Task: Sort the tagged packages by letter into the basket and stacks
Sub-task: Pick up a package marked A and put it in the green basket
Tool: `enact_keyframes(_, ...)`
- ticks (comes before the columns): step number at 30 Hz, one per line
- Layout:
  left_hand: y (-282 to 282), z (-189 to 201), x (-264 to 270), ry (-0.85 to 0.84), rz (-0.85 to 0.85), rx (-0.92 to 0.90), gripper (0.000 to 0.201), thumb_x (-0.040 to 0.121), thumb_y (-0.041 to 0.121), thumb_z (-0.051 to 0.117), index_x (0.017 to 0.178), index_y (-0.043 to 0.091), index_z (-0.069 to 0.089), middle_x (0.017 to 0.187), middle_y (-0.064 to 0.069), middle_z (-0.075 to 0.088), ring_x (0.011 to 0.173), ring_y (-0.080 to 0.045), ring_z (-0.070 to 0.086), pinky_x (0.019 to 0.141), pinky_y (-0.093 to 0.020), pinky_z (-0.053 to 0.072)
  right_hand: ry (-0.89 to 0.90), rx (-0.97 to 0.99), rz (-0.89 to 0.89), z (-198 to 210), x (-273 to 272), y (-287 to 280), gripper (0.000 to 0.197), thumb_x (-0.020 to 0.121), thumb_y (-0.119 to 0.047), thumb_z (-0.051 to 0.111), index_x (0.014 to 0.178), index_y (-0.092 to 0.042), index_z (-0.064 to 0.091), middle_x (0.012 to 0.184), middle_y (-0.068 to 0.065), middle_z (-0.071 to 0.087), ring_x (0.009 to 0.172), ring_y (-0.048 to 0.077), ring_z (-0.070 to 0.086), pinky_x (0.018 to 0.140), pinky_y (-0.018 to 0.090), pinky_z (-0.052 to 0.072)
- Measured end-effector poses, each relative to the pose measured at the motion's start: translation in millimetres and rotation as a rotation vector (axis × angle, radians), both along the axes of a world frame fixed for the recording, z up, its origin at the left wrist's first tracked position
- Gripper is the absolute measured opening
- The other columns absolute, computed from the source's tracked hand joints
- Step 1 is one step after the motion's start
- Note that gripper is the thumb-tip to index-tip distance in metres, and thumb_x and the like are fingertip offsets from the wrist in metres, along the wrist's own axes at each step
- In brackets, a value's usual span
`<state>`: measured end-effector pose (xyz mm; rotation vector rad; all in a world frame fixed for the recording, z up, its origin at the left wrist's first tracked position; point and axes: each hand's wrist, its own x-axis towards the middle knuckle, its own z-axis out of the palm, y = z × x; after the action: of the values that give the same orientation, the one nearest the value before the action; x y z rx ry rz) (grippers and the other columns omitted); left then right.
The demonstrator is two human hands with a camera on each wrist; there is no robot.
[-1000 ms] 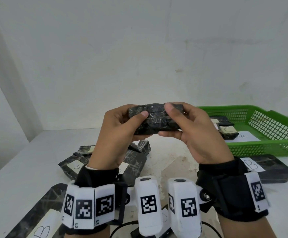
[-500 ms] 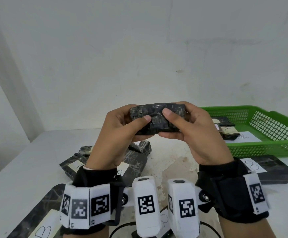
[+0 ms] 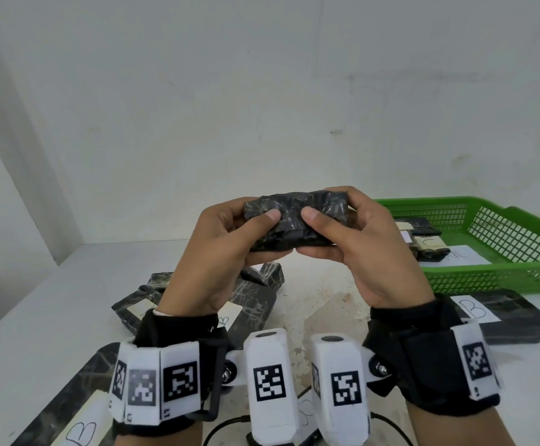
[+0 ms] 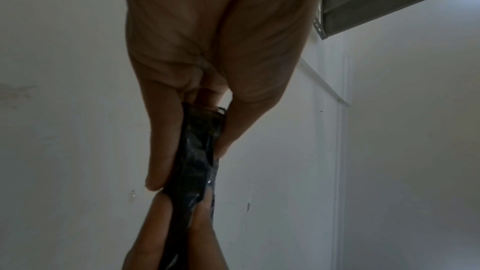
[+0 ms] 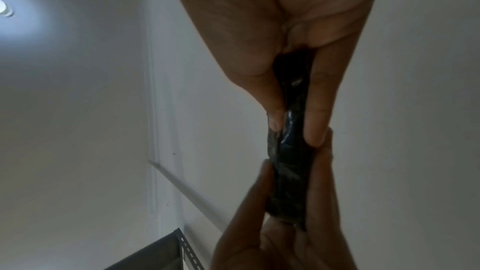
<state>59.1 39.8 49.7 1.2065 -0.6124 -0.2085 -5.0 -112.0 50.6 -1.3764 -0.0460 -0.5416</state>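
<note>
A small black marbled package (image 3: 297, 220) is held up in front of the wall, above the table. My left hand (image 3: 226, 239) grips its left end and my right hand (image 3: 355, 239) grips its right end, thumbs on the near face. No tag shows on the side facing me. In the left wrist view the package (image 4: 197, 151) is pinched between thumb and fingers; in the right wrist view the same package (image 5: 291, 130) sits between my right thumb and fingers. The green basket (image 3: 500, 278) stands at the right with tagged packages inside.
A black package tagged B (image 3: 519, 317) lies in front of the basket. Several more black packages (image 3: 197, 297) lie on the white table (image 3: 37, 317) under my left hand. Another B package (image 3: 69, 413) sits at the lower left.
Both thumbs have slid closer together on the package's near face. The package stays at about the same height between the hands.
</note>
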Motion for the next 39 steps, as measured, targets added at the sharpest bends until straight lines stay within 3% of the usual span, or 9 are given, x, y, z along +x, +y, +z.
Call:
enact_keyframes(3, -1, 2, -2, 0.001, -0.059, -0.018, 0.033, 0.081, 0.017, 0.063, 0.108, -0.002, 0.068, 0.101, -0.017, 0.075, 0.092, -0.027, 0.074, 0.073, -0.03, 0.06, -0.023, 0.022, -0.02, 0, 0, -2, 0.011, 0.089, -0.002, 0.064, 0.092, -0.011, 0.061, 0.088, 0.006, 0.072, 0.078, 0.019, 0.074, 0.059, 0.026, 0.059)
enact_keyframes(7, -6, -2, -1, -0.042, 0.027, -0.015, 0.017, 0.091, -0.002, 0.058, 0.104, 0.002, 0.069, 0.091, -0.01, 0.077, 0.084, -0.022, 0.075, 0.066, -0.025, 0.059, -0.023, 0.035, 0.016, 2, -2, -3, 0.012, 0.088, -0.005, 0.066, 0.093, -0.014, 0.06, 0.083, -0.003, 0.071, 0.079, 0.015, 0.072, 0.062, 0.029, 0.06)
enact_keyframes(11, -6, -3, 0, -0.08, 0.036, -0.002, 0.019, 0.091, -0.005, 0.058, 0.106, 0.002, 0.069, 0.09, -0.01, 0.076, 0.083, -0.022, 0.075, 0.066, -0.025, 0.058, -0.026, 0.028, 0.033, 2, -3, 0, 0.023, 0.077, -0.016, 0.074, 0.094, -0.014, 0.059, 0.082, -0.004, 0.07, 0.082, 0.016, 0.072, 0.065, 0.03, 0.06)
enact_keyframes(18, -7, -1, -3, -0.072, -0.057, -0.03, 0.03, 0.082, 0.018, 0.063, 0.108, 0.003, 0.068, 0.099, -0.01, 0.076, 0.093, -0.021, 0.074, 0.072, -0.026, 0.059, -0.081, 0.038, -0.062, 1, -2, -1, 0.016, 0.085, -0.006, 0.07, 0.092, -0.013, 0.058, 0.083, 0.002, 0.07, 0.076, 0.017, 0.072, 0.058, 0.027, 0.058)
enact_keyframes(23, -4, -5, 3, -0.134, -0.005, -0.018, 0.032, 0.083, 0.011, 0.063, 0.112, 0.001, 0.066, 0.104, -0.016, 0.075, 0.097, -0.029, 0.073, 0.082, -0.04, 0.061, -0.04, 0.042, 0.009, 6, -6, 0, 0.026, 0.074, -0.031, 0.072, 0.093, -0.017, 0.061, 0.083, -0.005, 0.067, 0.084, 0.012, 0.071, 0.062, 0.031, 0.059)
enact_keyframes(28, -4, -7, 5, -0.159, -0.029, 0.01, 0.036, 0.076, 0.008, 0.066, 0.113, 0.007, 0.066, 0.107, -0.015, 0.073, 0.099, -0.028, 0.071, 0.085, -0.038, 0.06, -0.02, 0.031, -0.066, 2, -3, -3, 0.008, 0.088, -0.014, 0.067, 0.092, -0.017, 0.061, 0.089, -0.001, 0.063, 0.084, 0.015, 0.069, 0.062, 0.027, 0.059)
enact_keyframes(33, -6, -8, 6, -0.219, 0.014, -0.005, 0.038, 0.069, 0.0, 0.068, 0.103, 0.016, 0.068, 0.101, -0.008, 0.075, 0.095, -0.022, 0.069, 0.085, -0.029, 0.055, 0.044, 0.103, -0.014, 4, -2, -6, 0.043, 0.079, -0.031, 0.069, 0.117, -0.014, 0.059, 0.105, 0.007, 0.067, 0.098, 0.017, 0.07, 0.075, 0.029, 0.06)
enact_keyframes(37, -4, -7, 6, -0.266, 0.017, 0.005, 0.045, 0.066, -0.005, 0.068, 0.107, 0.013, 0.067, 0.113, -0.014, 0.071, 0.109, -0.033, 0.065, 0.097, -0.043, 0.053, 0.03, 0.188, 0.054, 2, 2, -7, 0.017, 0.09, -0.024, 0.06, 0.099, -0.01, 0.065, 0.095, 0.006, 0.069, 0.092, 0.017, 0.069, 0.077, 0.027, 0.059)
enact_keyframes(39, -3, -6, 5, -0.249, 0.037, 0.016, 0.054, 0.063, 0.005, 0.077, 0.113, 0.019, 0.065, 0.121, -0.009, 0.068, 0.114, -0.022, 0.064, 0.095, -0.038, 0.054, -0.012, 0.234, 0.075, 2, 2, -8, 0.018, 0.083, -0.022, 0.063, 0.096, -0.009, 0.065, 0.094, 0.007, 0.069, 0.09, 0.016, 0.068, 0.077, 0.026, 0.059)
